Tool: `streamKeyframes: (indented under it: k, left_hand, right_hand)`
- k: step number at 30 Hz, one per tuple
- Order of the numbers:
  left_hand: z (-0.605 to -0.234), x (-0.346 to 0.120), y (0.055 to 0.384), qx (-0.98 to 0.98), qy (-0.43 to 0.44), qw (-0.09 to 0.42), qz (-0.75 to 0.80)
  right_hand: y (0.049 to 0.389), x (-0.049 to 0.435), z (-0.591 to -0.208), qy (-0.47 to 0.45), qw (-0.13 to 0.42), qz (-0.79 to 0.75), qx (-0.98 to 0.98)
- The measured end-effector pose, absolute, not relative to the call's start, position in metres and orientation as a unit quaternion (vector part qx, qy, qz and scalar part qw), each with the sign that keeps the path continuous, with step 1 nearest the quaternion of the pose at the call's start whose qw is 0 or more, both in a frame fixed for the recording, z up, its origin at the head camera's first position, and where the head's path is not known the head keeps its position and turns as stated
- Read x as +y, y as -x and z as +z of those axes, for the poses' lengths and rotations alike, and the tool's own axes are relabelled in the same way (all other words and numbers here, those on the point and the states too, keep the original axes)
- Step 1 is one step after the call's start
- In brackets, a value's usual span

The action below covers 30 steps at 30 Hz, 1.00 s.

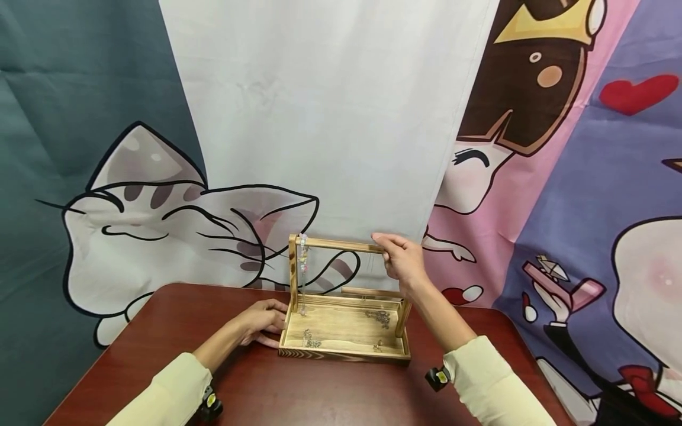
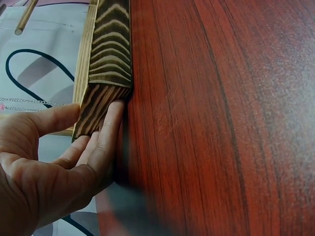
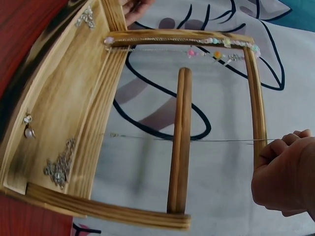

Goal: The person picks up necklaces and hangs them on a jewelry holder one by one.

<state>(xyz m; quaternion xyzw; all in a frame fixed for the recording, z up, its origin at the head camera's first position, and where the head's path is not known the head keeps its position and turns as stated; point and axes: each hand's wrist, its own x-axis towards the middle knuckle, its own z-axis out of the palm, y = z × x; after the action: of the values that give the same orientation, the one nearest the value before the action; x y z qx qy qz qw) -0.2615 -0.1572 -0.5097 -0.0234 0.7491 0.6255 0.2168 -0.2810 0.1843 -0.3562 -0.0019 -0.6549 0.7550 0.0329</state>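
A wooden jewelry stand (image 1: 343, 356) has a shallow tray base, a top bar (image 1: 341, 244) and a shorter lower bar (image 3: 179, 142). At the tray's left end, my left hand (image 1: 261, 322) grips the corner, thumb on one side and fingers against the underside. Up at the top bar's right end, my right hand (image 1: 406, 260) is curled and pinches a thin chain necklace (image 3: 216, 140). The chain hangs straight down past the lower bar, with a small pendant at its end. A pastel beaded necklace (image 1: 303, 260) hangs at the bar's left end.
Inside the tray lie a heap of silver chain (image 3: 61, 164), another silver piece (image 3: 86, 18) and a small pearl-drop piece (image 3: 29, 132). The stand is on a reddish-brown table (image 1: 319, 393). Behind it hangs a cartoon-printed cloth (image 1: 341, 118).
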Motion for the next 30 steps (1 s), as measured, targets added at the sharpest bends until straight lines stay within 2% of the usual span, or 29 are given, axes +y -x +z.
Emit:
streamKeyframes:
  k: [30]
  left_hand:
    - [-0.512,-0.155,0.260,0.750,0.020,0.209,0.627]
  right_hand:
    - [0.270,0.114,-0.375,-0.030,-0.006,0.737,-0.675]
